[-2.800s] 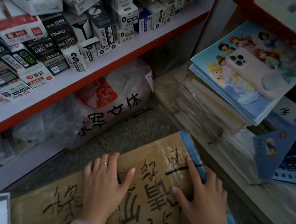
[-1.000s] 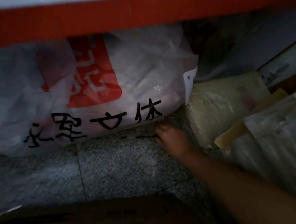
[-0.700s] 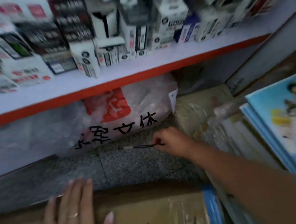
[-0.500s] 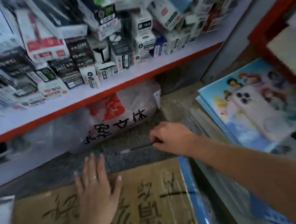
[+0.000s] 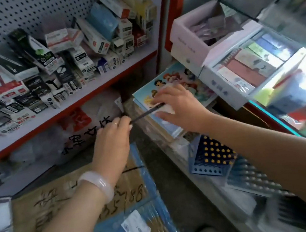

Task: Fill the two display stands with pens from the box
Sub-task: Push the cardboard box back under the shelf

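Observation:
A thin black pen point(image 5: 146, 113) is held in the air between my two hands, above the floor in front of the shelves. My left hand point(image 5: 112, 140), with a ring and a pale bracelet, pinches its left end. My right hand point(image 5: 180, 106) grips its right end, just over a white phone on a princess picture book point(image 5: 165, 79). A blue display stand point(image 5: 211, 154) with several yellow-tipped pens in its holes lies on the low shelf at the right. A second, grey-looking stand point(image 5: 253, 178) beside it is blurred. The taped cardboard box point(image 5: 58, 202) lies under my left forearm.
A red-edged shelf point(image 5: 80, 104) crowded with small stationery boxes runs along the left, with a white plastic sack point(image 5: 84, 132) under it. Pink and white open boxes point(image 5: 196, 38) and notebook packs stack at the right. Grey floor shows between box and right shelf.
My right hand lifted the pen from the floor up toward the picture book. My left hand left the cardboard box and took the pen's other end.

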The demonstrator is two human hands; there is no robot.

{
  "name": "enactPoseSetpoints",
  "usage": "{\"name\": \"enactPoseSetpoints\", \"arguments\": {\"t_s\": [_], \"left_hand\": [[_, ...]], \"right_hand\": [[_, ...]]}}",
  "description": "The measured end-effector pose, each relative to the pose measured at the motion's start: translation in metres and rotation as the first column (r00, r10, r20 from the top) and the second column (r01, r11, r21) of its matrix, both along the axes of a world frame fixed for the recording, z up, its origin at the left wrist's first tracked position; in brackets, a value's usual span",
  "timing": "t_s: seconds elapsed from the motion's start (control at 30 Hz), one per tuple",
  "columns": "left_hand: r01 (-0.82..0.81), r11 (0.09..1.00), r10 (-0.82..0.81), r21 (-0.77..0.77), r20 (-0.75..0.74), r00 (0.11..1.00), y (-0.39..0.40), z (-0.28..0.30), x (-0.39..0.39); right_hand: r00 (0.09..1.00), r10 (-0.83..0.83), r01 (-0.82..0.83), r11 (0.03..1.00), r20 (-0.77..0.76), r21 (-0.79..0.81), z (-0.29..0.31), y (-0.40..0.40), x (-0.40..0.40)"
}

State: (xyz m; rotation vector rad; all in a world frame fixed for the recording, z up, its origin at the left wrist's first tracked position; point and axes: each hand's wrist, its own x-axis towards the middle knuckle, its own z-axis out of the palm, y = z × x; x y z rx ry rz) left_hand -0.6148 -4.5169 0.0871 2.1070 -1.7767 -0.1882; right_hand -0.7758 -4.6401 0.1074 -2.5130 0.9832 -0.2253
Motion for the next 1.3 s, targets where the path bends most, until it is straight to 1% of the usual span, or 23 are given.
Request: {"name": "enactPoseSetpoints", "arguments": {"t_s": [0.03, 0.07, 0.1, 0.13, 0.17, 0.27, 0.37, 0.43, 0.53, 0.63, 0.73, 0.8, 0.87, 0.93, 1.0, 1.07, 1.13, 1.3], "left_hand": [[0.001, 1.0, -0.001, -0.002, -0.048, 0.999, -0.007, 0.011, -0.014], [0.008, 1.0, -0.008, -0.002, -0.105, 0.994, -0.012, 0.018, -0.029], [0.018, 1.0, -0.017, 0.001, -0.163, 0.986, -0.016, 0.024, -0.044], [0.037, 0.999, -0.036, 0.002, -0.219, 0.975, -0.019, 0.026, -0.057], [0.064, 0.998, -0.058, 0.01, -0.278, 0.959, -0.019, 0.026, -0.071], [0.182, 0.98, -0.124, 0.08, -0.472, 0.873, -0.012, 0.02, -0.11], [0.262, 0.955, -0.133, 0.138, -0.591, 0.795, 0.007, 0.01, -0.147], [0.337, 0.928, -0.162, 0.161, -0.64, 0.751, 0.022, 0.008, -0.175], [0.425, 0.888, -0.194, 0.175, -0.696, 0.691, 0.043, 0.013, -0.218], [0.51, 0.846, -0.273, 0.158, -0.692, 0.668, 0.055, 0.019, -0.26], [0.594, 0.787, -0.363, 0.165, -0.654, 0.664, 0.06, 0.02, -0.302], [0.641, 0.746, -0.43, 0.18, -0.605, 0.67, 0.064, 0.013, -0.327], [0.655, 0.727, -0.467, 0.206, -0.551, 0.692, 0.071, 0.005, -0.346], [0.649, 0.721, -0.468, 0.244, -0.519, 0.715, 0.081, -0.003, -0.36], [0.638, 0.716, -0.468, 0.283, -0.482, 0.74, 0.092, -0.014, -0.371], [0.626, 0.709, -0.498, 0.323, -0.399, 0.77, 0.099, -0.023, -0.379], [0.612, 0.702, -0.518, 0.365, -0.328, 0.79, 0.103, -0.033, -0.386], [0.574, 0.693, -0.49, 0.436, -0.3, 0.819, 0.11, -0.051, -0.395]], "right_hand": [[0.995, -0.092, 0.088, 0.993, 0.046, 0.084, 0.009, -0.002, -0.016], [0.98, -0.175, 0.153, 0.965, 0.091, 0.213, 0.018, -0.001, -0.031], [0.957, -0.247, 0.182, 0.919, 0.151, 0.35, 0.027, 0.001, -0.046], [0.929, -0.307, 0.189, 0.873, 0.206, 0.451, 0.035, 0.005, -0.06], [0.901, -0.36, 0.195, 0.834, 0.241, 0.516, 0.042, 0.009, -0.075], [0.819, -0.497, 0.209, 0.724, 0.288, 0.657, 0.054, 0.028, -0.124], [0.714, -0.626, 0.26, 0.653, 0.314, 0.711, 0.058, 0.056, -0.17], [0.671, -0.681, 0.322, 0.623, 0.292, 0.713, 0.056, 0.079, -0.2], [0.579, -0.766, 0.386, 0.559, 0.279, 0.734, 0.056, 0.116, -0.244], [0.476, -0.819, 0.42, 0.531, 0.32, 0.736, 0.056, 0.147, -0.286], [0.397, -0.855, 0.518, 0.51, 0.335, 0.687, 0.053, 0.172, -0.331], [0.405, -0.861, 0.64, 0.507, 0.307, 0.578, 0.049, 0.19, -0.36], [0.454, -0.858, 0.758, 0.514, 0.242, 0.401, 0.041, 0.209, -0.391], [0.469, -0.868, 0.826, 0.496, 0.16, 0.266, 0.029, 0.23, -0.419], [0.461, -0.884, 0.862, 0.468, 0.08, 0.196, 0.013, 0.253, -0.442], [0.453, -0.891, 0.879, 0.449, 0.01, 0.16, -0.002, 0.272, -0.455], [0.436, -0.9, 0.889, 0.43, -0.006, 0.158, -0.018, 0.28, -0.457], [0.437, -0.899, 0.883, 0.424, -0.028, 0.2, -0.059, 0.275, -0.446]]}}
